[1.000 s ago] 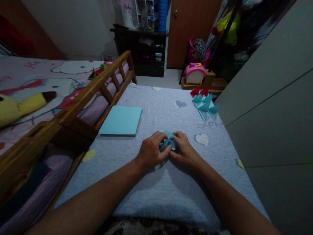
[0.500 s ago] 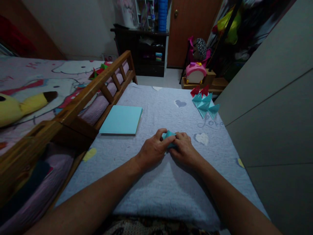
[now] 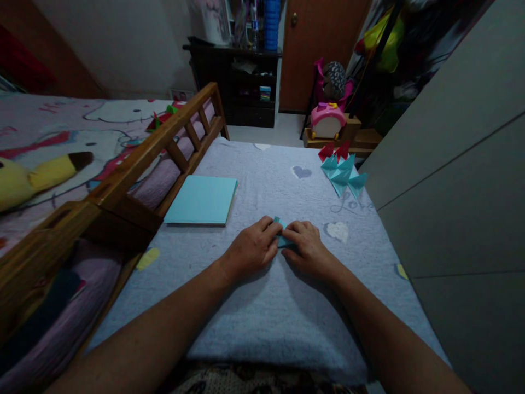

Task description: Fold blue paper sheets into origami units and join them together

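Between my two hands a small folded piece of light blue origami paper (image 3: 284, 241) lies low over the bed sheet, largely covered by my fingers. My left hand (image 3: 259, 243) is closed on its left side, thumb below and fingers on top. From the right, my right hand (image 3: 304, 241) pinches the same paper with bent fingers. A stack of light blue paper (image 3: 202, 200) rests to the left of my hands. Several folded light blue origami pieces (image 3: 341, 174) stand at the far right, with red origami pieces (image 3: 327, 152) just behind them.
A wooden bed rail (image 3: 156, 141) runs along the left, with a yellow plush toy (image 3: 28, 183) beyond it. On the right a pale cabinet (image 3: 451, 180) borders the sheet (image 3: 262, 306). Past the far edge are a dark shelf unit (image 3: 233, 87) and a pink toy case (image 3: 327, 119).
The fingers of my left hand have lowered and shifted slightly left on the paper, which now looks flatter. My right hand has barely moved. The view has shifted a little.
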A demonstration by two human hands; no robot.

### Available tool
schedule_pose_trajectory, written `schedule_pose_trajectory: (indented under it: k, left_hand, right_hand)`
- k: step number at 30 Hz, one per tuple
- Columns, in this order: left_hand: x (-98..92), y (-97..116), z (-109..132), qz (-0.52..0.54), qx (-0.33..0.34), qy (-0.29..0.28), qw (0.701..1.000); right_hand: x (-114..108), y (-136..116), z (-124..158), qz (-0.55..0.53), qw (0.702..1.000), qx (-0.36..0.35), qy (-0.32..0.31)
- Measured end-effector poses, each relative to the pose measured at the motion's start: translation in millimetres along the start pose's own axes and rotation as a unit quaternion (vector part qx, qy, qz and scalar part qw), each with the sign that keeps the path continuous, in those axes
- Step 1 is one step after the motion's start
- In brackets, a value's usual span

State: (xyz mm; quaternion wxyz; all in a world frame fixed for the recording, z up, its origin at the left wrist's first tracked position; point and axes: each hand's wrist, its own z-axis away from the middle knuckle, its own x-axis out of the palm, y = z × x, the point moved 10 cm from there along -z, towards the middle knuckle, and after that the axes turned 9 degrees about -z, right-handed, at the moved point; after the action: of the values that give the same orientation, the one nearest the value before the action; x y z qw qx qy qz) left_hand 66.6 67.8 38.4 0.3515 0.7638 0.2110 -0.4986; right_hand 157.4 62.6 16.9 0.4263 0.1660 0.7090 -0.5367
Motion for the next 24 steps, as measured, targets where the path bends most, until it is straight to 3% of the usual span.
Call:
schedule_pose_trajectory:
  k: [12,24]
  left_hand:
    - [0.2,-4,3,0.009,-0.006,0.004,1.0]
    - [4.0,14,6,-0.078,0.045,-0.002,0.996]
  right_hand:
    - [-13,19,-1,-0.036,0.999,0.028,0.016]
    - [-10,8,1,-0.003,1.0,0.02,-0.017]
